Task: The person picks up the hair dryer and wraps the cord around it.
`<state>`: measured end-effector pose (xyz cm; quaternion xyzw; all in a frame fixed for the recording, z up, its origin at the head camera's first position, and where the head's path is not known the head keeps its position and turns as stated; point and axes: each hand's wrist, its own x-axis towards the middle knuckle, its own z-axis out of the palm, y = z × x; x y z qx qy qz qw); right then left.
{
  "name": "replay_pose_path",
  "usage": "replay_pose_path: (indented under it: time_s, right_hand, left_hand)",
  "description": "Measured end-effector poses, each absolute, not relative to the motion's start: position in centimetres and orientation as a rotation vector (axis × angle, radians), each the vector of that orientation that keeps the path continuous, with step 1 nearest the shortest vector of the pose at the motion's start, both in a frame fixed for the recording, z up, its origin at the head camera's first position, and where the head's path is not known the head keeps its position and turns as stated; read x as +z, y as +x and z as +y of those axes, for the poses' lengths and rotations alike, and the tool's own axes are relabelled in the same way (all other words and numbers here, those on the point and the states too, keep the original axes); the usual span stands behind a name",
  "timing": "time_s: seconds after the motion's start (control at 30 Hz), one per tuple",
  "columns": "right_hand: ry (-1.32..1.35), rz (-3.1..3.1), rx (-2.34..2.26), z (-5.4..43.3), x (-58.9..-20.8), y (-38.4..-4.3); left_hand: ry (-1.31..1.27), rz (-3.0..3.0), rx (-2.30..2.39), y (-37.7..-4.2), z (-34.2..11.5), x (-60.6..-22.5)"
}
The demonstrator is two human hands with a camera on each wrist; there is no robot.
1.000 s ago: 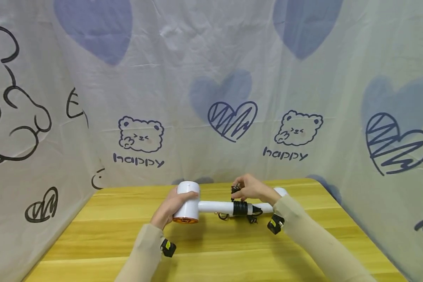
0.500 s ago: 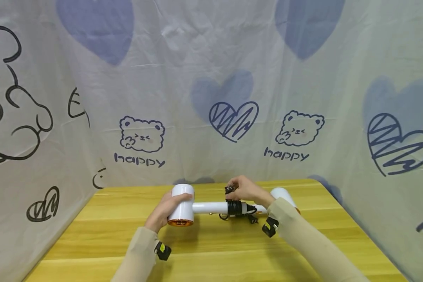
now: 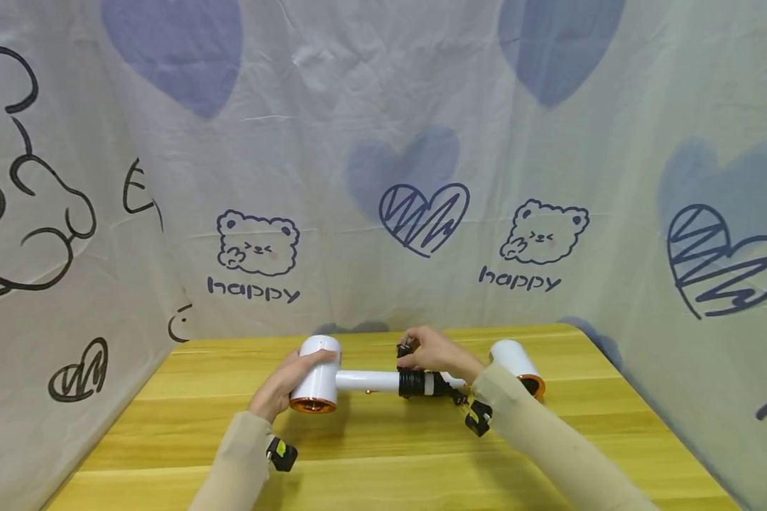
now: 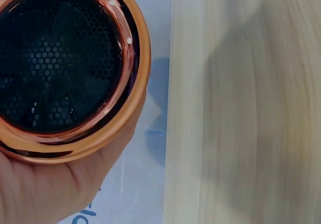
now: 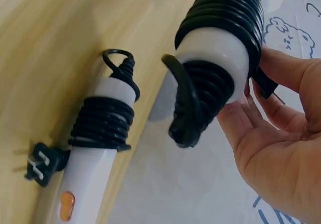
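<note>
A white hair dryer (image 3: 320, 369) is gripped around its barrel by my left hand (image 3: 281, 387), with the thumb over the near side. Its copper rim (image 4: 135, 88) and dark mesh front fill the left wrist view's upper left. The handle (image 3: 367, 381) points right, wrapped in a black power cord (image 5: 220, 15). My right hand (image 3: 444, 355) is at that end, fingers and thumb pinching the cord's black plug (image 3: 404, 349). In the right wrist view the plug is mostly hidden behind the handle and fingers.
A second white hair dryer (image 3: 513, 358) lies on the wooden table (image 3: 371, 461) to the right, partly behind my right forearm. Its handle (image 5: 88, 171) carries a wound black cord (image 5: 102, 123) and a plug (image 5: 42, 163). Printed cloth (image 3: 383, 298) hangs around the table.
Both hands have shifted left and slightly nearer, carrying the held hair dryer along. The second hair dryer's barrel has come further into sight as my right arm moved away from it.
</note>
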<state>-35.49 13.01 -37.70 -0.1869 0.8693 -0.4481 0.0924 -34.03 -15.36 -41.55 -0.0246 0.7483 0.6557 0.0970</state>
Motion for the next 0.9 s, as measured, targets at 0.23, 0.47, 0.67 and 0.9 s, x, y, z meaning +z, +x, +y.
replay_pose_path:
  time_s: [0.23,0.47,0.67,0.9]
  right_hand:
    - [-0.611,2.702,-1.247,11.5,-38.3,-35.3]
    - [-0.582,2.71,-1.351,9.8,-39.6,-35.4]
    - [-0.533,2.644,-1.397,8.4,-41.3,-35.2]
    - [-0.533,2.666,-1.358,6.9,-42.8,-35.1]
  left_hand:
    - [-0.158,2.212,1.928,-33.9,-17.0,-42.0]
    - [-0.163,2.356,1.903,-34.0,-18.3,-42.1]
    - [-0.104,2.439,1.819,-34.3,-19.5,-42.6]
    - [-0.069,2.504,1.655,-35.4,-20.9,-43.5]
